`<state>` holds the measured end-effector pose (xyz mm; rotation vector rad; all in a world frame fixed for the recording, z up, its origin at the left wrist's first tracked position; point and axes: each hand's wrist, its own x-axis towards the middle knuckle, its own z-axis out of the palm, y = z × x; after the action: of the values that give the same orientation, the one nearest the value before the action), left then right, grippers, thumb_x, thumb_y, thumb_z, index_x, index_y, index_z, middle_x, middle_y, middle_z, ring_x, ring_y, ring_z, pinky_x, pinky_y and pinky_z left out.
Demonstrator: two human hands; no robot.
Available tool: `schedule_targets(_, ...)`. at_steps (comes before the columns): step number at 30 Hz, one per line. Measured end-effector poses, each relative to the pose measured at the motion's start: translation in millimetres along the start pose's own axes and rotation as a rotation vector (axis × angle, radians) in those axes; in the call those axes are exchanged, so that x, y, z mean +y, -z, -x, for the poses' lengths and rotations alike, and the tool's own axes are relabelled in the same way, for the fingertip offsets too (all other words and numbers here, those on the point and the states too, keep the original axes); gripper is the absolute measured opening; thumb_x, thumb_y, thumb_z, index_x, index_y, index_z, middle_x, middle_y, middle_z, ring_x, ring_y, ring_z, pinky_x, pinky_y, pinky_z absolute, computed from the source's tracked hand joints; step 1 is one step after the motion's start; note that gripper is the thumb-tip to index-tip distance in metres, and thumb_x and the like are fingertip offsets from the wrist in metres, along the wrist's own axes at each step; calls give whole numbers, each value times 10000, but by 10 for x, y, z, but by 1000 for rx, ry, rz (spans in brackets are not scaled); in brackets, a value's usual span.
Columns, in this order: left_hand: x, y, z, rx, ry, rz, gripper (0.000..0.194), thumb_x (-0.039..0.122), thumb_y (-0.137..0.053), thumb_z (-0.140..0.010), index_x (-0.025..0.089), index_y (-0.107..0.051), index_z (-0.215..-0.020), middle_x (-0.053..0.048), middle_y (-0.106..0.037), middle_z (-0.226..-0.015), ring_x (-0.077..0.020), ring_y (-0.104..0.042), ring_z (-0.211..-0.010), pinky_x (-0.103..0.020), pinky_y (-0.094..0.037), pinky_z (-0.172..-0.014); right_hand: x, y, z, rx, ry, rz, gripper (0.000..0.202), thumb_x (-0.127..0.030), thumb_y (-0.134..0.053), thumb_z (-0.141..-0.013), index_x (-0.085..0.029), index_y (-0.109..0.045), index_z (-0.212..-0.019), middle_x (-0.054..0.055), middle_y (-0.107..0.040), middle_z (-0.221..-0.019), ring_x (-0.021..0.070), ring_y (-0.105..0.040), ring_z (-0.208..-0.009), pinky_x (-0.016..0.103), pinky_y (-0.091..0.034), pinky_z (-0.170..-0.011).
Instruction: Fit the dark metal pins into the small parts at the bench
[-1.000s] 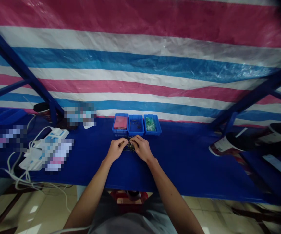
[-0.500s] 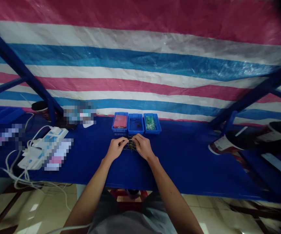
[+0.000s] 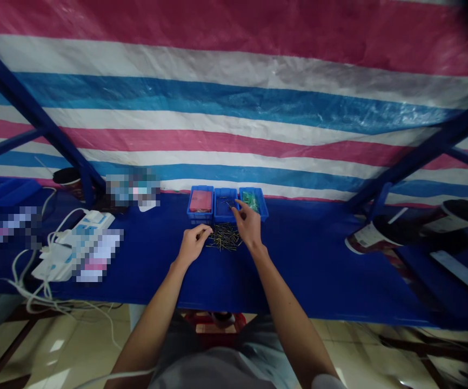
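My left hand (image 3: pixel 194 242) rests on the blue table just left of a pile of thin brass-coloured pin-like pieces (image 3: pixel 225 236). Its thumb and forefinger are pinched together, and whatever lies between them is too small to make out. My right hand (image 3: pixel 249 222) reaches over the front right of the middle blue bin (image 3: pixel 226 218), thumb and forefinger slightly apart. Near those fingertips, a few thin dark pieces (image 3: pixel 229 205) lie in that bin. To its left, a blue bin holds pink cards (image 3: pixel 200 201); the right one holds green-and-clear small packets (image 3: pixel 251 201), partly covered by my hand.
A white power strip (image 3: pixel 74 246) with tangled cables lies on the left of the blue table (image 3: pixel 307 265). Dark-and-white cups (image 3: pixel 374 236) lie toward the right. Blue frame bars (image 3: pixel 69 146) rise at both sides, before a striped sheet (image 3: pixel 258 124).
My right hand has parted from my left, moving up and right to the middle bin. The pile of pin-like pieces is more exposed. My left hand stays nearly in place.
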<state>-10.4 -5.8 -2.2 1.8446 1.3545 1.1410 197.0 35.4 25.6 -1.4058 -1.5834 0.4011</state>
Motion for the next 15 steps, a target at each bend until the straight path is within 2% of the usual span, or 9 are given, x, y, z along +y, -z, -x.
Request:
schedule_targets(2, -7, -2, 2, 11, 1, 3, 335, 409, -543, -940, 145, -722, -839, 41, -455, -540, -95, -356, -498, -228, -283, -539, 56, 75, 59, -11, 5, 16, 333, -418, -520, -952, -174, -733, -1031, 23, -656, -661, 153, -548, -553, 268, -409, -584)
schedule_targets(4, -15, -3, 2, 20, 2, 3, 340, 413, -539, -943, 146, -725, -846, 40, -461, -544, -97, -359, -499, -229, -289, -542, 135, 175, 155, -47, 11, 25, 298, -394, -528, -950, -180, -734, -966, 33, -682, -711, 164, -586, -593, 271, -426, -604)
schedule_targets(8, -28, -4, -2, 23, 5, -4, 352, 422, -529, -949, 145, -725, -855, 36, -466, -553, -100, -365, -510, -231, -292, -548, 332, 382, 334, -248, 93, 50, 176, -304, -583, -916, -209, -727, -885, 33, -686, -813, 167, -609, -677, 275, -451, -660)
schedule_targets(11, -28, -5, -3, 16, 5, -17, 360, 426, -525, -950, 142, -723, -853, 31, -481, -561, -100, -368, -516, -230, -290, -548, 465, 476, 418, -310, 87, 89, 148, -267, -588, -907, -220, -729, -904, 29, -648, -826, 162, -591, -681, 277, -449, -655)
schedule_targets(15, -24, -9, -1, 11, 6, -12, 365, 432, -528, -947, 140, -720, -844, 36, -465, -553, -97, -362, -515, -224, -289, -548, 551, 493, 458, -340, 46, 116, 200, -257, -570, -920, -227, -730, -1036, 38, -640, -902, 157, -602, -720, 272, -464, -685)
